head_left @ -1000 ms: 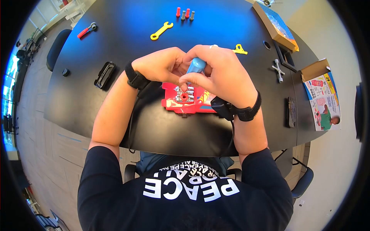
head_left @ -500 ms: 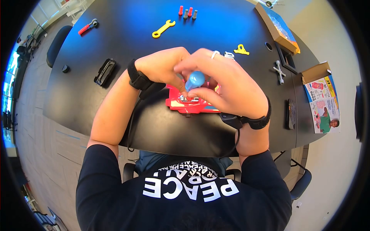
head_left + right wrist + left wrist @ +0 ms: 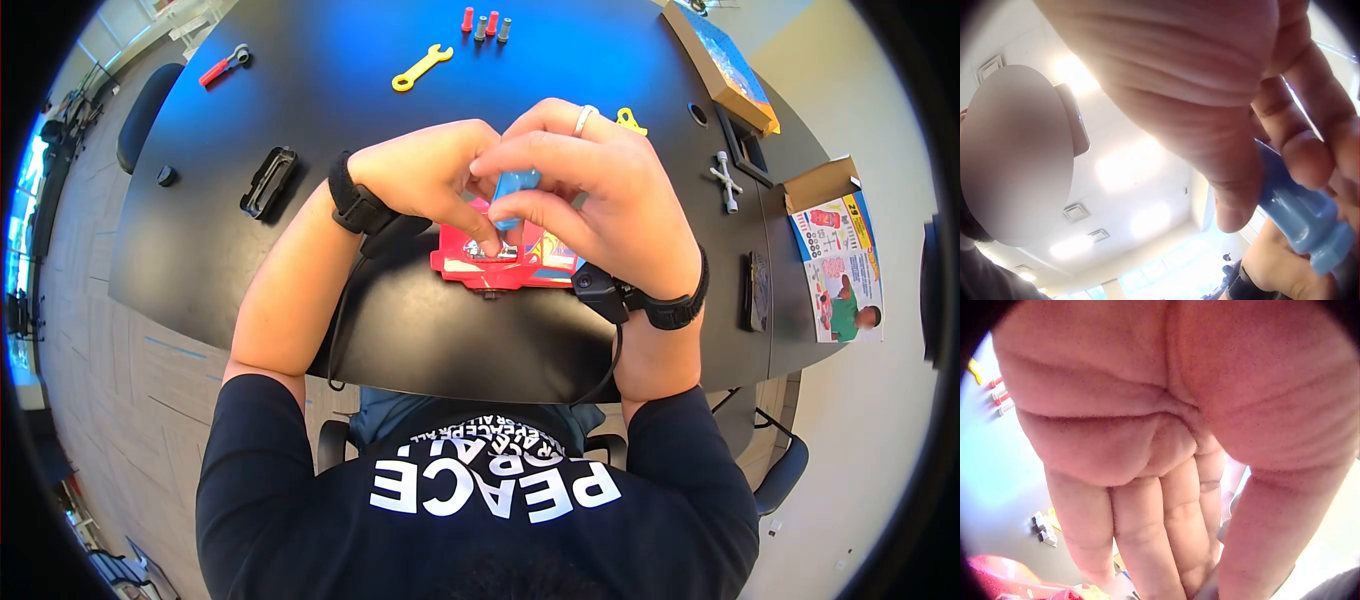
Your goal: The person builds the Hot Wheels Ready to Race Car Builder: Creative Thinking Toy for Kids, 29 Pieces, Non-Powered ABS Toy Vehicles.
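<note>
A red toy car (image 3: 465, 268) with a chrome engine (image 3: 480, 251) lies on the table in front of the person. Above the engine, the right hand (image 3: 610, 190) grips the blue handle of a toy screwdriver (image 3: 515, 190) between thumb and curled fingers. The handle also shows in the right wrist view as a ridged blue grip (image 3: 1304, 212). The left hand (image 3: 430, 180) reaches in from the other side, thumb tip on the engine beside the screwdriver's shaft. In the left wrist view its fingers (image 3: 1166, 519) extend downward; I cannot tell what their hidden tips hold.
Beyond the hands lie a yellow wrench (image 3: 424, 68), several red and grey pegs (image 3: 480, 25) and a yellow piece (image 3: 630, 121). At left are a red-handled ratchet (image 3: 224, 66) and a black tray (image 3: 268, 184). A grey cross wrench (image 3: 726, 182) and an opened box (image 3: 835, 250) are at right.
The right hand has turned, spreading its fingers more and tilting the blue handle from nearly end-on to sideways. The left thumb has shifted slightly right on the engine. The white piece is now hidden.
</note>
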`<action>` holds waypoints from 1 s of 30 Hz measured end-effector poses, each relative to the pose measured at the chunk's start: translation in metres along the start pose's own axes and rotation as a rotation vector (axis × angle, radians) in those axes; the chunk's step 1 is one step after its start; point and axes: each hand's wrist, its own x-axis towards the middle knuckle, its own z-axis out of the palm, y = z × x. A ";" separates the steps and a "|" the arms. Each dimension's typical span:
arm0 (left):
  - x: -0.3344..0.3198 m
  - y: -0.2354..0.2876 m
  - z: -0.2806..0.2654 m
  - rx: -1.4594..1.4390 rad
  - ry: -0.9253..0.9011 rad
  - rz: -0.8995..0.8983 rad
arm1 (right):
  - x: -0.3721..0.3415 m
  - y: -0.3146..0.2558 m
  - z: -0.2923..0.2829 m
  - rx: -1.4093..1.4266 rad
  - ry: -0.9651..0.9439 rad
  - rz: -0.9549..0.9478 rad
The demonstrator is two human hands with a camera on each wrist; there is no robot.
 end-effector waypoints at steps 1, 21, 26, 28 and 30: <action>0.002 -0.002 0.003 0.014 0.057 0.078 | 0.001 0.001 0.001 0.008 0.020 -0.038; -0.006 0.004 -0.004 -0.131 -0.028 0.018 | 0.001 -0.007 0.000 -0.114 -0.061 0.087; -0.005 0.004 0.000 -0.425 -0.144 0.114 | 0.000 -0.009 0.000 -0.253 -0.169 0.219; -0.002 0.002 -0.003 -0.323 -0.045 0.004 | -0.001 -0.007 0.004 -0.315 -0.027 0.055; -0.001 0.003 -0.001 -0.342 -0.045 0.076 | 0.000 -0.017 -0.004 0.069 -0.125 0.114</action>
